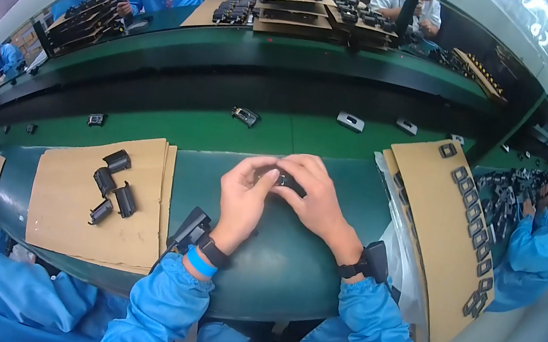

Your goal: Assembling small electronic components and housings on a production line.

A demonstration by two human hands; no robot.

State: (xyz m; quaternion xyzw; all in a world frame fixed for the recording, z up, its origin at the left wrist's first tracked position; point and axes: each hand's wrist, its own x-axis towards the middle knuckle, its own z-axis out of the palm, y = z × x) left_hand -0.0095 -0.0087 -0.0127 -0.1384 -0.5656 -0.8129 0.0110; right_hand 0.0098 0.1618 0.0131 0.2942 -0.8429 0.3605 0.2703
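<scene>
Over the middle of the green table, my left hand (247,192) and my right hand (313,196) come together around a small black plastic part (290,183). Fingers of both hands are closed on it, and they hide most of its shape. To the left lies a cardboard sheet (69,208) bearing several black plastic housings (125,200) in a loose group. On the right, a tilted cardboard sheet (431,191) carries a row of black frame-shaped parts (475,228).
Beyond the table runs a green conveyor belt (186,128) with spaced-out devices, among them a silver-and-black one (350,121). Stacked cardboard trays (292,28) of black parts stand across it. Co-workers in blue sit at the right (544,240) and left (25,296).
</scene>
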